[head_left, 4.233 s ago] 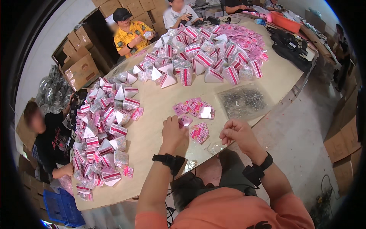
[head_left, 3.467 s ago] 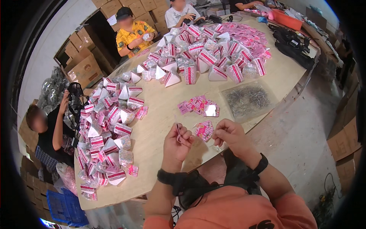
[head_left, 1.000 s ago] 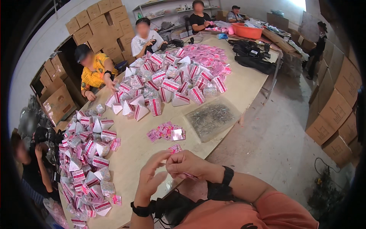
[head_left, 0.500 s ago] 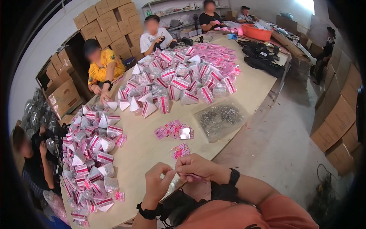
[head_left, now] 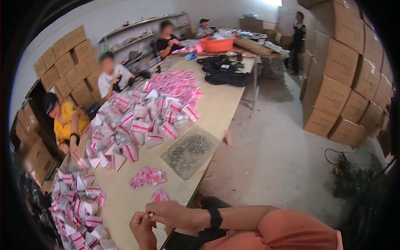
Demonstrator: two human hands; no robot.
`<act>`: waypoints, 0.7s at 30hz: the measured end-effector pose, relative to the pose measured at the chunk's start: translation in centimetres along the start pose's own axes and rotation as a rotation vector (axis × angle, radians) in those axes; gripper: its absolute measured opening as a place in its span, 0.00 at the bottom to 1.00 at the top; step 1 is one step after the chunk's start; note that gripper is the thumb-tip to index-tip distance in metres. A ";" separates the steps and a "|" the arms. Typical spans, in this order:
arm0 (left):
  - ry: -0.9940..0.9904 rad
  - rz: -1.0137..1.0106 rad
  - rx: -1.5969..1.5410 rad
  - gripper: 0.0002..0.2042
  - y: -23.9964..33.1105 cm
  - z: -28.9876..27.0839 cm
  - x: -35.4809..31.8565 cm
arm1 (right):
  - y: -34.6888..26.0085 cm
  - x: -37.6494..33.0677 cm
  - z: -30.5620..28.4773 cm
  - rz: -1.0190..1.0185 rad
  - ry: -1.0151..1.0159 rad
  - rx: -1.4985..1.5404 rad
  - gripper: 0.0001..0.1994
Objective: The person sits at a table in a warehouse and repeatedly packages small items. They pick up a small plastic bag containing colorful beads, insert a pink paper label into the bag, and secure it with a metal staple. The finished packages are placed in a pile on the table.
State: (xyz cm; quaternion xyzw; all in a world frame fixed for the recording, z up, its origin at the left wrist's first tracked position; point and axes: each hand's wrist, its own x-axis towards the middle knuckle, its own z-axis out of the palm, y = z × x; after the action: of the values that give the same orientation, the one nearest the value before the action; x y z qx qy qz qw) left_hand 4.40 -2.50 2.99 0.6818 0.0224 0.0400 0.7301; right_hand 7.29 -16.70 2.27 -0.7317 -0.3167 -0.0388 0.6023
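Observation:
My left hand point(head_left: 141, 229) and my right hand point(head_left: 173, 214) meet at the table's near edge, fingertips pinched together. A tiny pale bit shows between the fingers; what it is I cannot make out. Just beyond my right hand lies a small heap of pink printed cards point(head_left: 159, 195). A larger heap of pink cards point(head_left: 148, 177) is a little farther off. Past these sits a shallow clear tray point(head_left: 211, 145) of small, thin metal pieces. Many wedge-shaped clear packs with pink-striped labels point(head_left: 141, 126) are piled at mid-table, and another pile of packs point(head_left: 77, 206) lies at left.
The pale table point(head_left: 221, 112) runs away from me, with black bags point(head_left: 223, 71) and an orange basin point(head_left: 216, 44) at its far end. Several people sit along its far left side; one in yellow point(head_left: 68, 123) reaches among the packs. Stacked cartons point(head_left: 333, 91) line the right.
My view has swung to the right, so the table and packs sit farther left. My hands stay together; the pinkish piece seen under my right fingers before no longer shows.

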 end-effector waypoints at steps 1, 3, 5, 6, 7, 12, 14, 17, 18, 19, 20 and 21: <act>-0.029 -0.011 -0.007 0.07 -0.3 -0.6 0.0 | 0.2 -0.1 0.3 -0.026 -0.010 -0.040 0.06; -0.071 -0.039 -0.018 0.09 -0.1 -1.1 -0.2 | 0.3 -0.2 0.5 -0.134 0.061 -0.118 0.05; -0.012 0.023 -0.043 0.08 0.3 0.0 -0.4 | 0.2 -0.4 0.6 -0.204 0.095 -0.186 0.05; -0.022 0.039 -0.028 0.07 0.1 -0.3 -0.4 | 0.2 -0.5 0.6 -0.221 0.096 -0.216 0.04; -0.030 0.054 -0.012 0.07 -0.1 -0.4 -0.4 | 0.1 -0.6 0.6 -0.239 0.095 -0.245 0.04; -0.045 0.111 -0.095 0.09 -1.0 -0.7 -0.5 | 0.0 -0.6 0.1 -0.391 0.072 -0.381 0.05; -0.043 0.123 -0.116 0.10 -1.3 -0.8 -0.5 | -0.4 -0.6 -0.3 -0.396 0.051 -0.391 0.05; -0.032 0.088 -0.126 0.10 -1.1 0.3 -0.8 | -0.7 -0.8 -0.9 -0.360 0.013 -0.404 0.03; -0.016 0.083 -0.140 0.10 -1.0 0.3 -0.9 | -0.7 -0.8 -0.7 -0.354 -0.008 -0.398 0.02; 0.001 0.079 -0.155 0.09 -1.0 0.1 -1.0 | -0.7 -0.7 -0.6 -0.347 -0.030 -0.392 0.02; 0.002 0.077 -0.124 0.09 -1.1 -0.1 -1.0 | -0.6 -0.7 -0.7 -0.357 -0.034 -0.383 0.02; 0.000 0.073 -0.088 0.09 -1.0 -0.2 -1.0 | -0.5 -0.6 -0.8 -0.368 -0.044 -0.369 0.03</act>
State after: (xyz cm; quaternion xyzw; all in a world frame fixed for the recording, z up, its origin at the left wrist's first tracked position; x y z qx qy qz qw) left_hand 3.45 -2.41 1.92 0.6494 -0.0043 0.0674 0.7575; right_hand 6.81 -17.59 2.63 -0.7599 -0.4451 -0.1887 0.4344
